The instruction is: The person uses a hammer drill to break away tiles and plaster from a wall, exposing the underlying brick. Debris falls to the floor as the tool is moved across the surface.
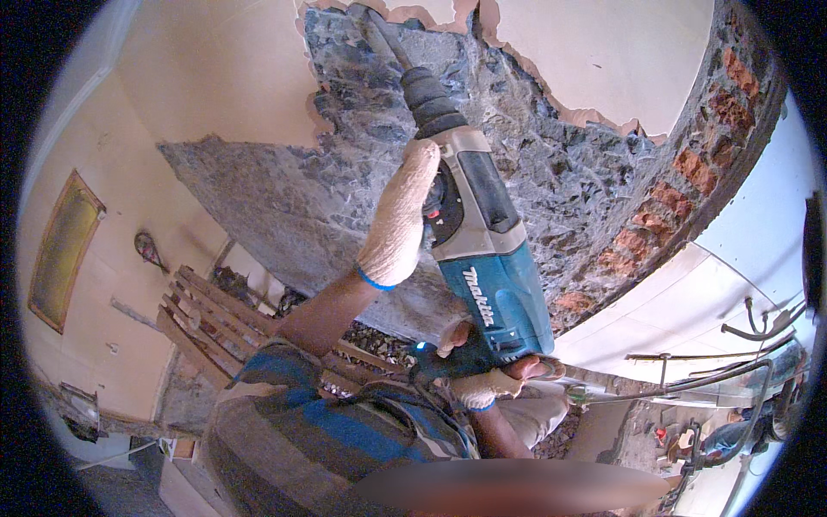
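A teal and grey rotary hammer drill point(495, 289) slants up and to the left in front of me. Its chisel bit point(386, 39) meets the wall near the top, by the broken edge of the plaster. My left hand point(401, 211), in a white knit glove with a blue cuff, is closed around the drill's front end, behind the black chuck point(429, 99). Down at the rear handle, my right hand point(495, 385) grips in a similar glove, some fingertips bare. The drill body hides part of that grip. Rough grey stone point(560, 181) shows where the plaster point(603, 52) is gone.
Red bricks point(650, 220) line the curved wall edge on the right. A wooden slatted pallet point(207, 323) leans at left, with rubble point(370, 345) close by. Cables or pipes point(706, 375) run along the right. Another person's blue-clad legs point(732, 439) appear at the lower right.
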`<state>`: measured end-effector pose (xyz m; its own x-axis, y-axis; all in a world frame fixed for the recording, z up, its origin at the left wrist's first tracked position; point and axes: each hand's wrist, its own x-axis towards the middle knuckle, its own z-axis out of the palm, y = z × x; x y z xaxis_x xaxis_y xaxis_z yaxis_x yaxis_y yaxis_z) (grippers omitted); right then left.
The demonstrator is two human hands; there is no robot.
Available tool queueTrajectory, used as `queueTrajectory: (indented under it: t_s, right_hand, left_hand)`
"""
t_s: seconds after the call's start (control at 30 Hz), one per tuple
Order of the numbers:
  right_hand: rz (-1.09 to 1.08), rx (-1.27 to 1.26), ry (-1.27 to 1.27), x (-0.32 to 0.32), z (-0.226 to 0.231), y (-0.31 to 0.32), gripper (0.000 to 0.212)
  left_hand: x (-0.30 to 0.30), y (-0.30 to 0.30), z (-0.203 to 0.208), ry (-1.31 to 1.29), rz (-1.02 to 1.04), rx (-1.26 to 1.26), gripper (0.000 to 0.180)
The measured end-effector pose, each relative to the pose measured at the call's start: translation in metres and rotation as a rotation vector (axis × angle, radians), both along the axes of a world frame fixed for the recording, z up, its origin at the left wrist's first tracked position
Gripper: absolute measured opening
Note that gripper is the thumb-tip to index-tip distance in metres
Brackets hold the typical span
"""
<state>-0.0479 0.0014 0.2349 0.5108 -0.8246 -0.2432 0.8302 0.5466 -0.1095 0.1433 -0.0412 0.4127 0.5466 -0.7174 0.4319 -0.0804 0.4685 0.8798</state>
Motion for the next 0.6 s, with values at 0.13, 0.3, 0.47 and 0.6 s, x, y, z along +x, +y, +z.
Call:
queueTrajectory:
  t_s: [0.13,0.3,0.47,0.6]
  right_hand:
    - [0.167,-0.019,-0.228,0.000,0.011,-0.010,0.116]
    - [0.217,-0.032,-0.186,0.004,0.018,-0.004,0.114]
    - [0.229,-0.040,-0.190,0.003,0.026,-0.003,0.113]
    - [0.230,-0.043,-0.190,0.003,0.030,-0.002,0.112]
  left_hand:
    - [-0.008,0.013,0.014,0.332,0.005,0.033,0.051]
    - [-0.013,0.014,0.033,0.399,-0.056,-0.045,0.051]
    - [-0.009,0.012,0.040,0.488,-0.132,-0.084,0.053]
    - [-0.007,0.018,0.042,0.355,-0.182,-0.079,0.069]
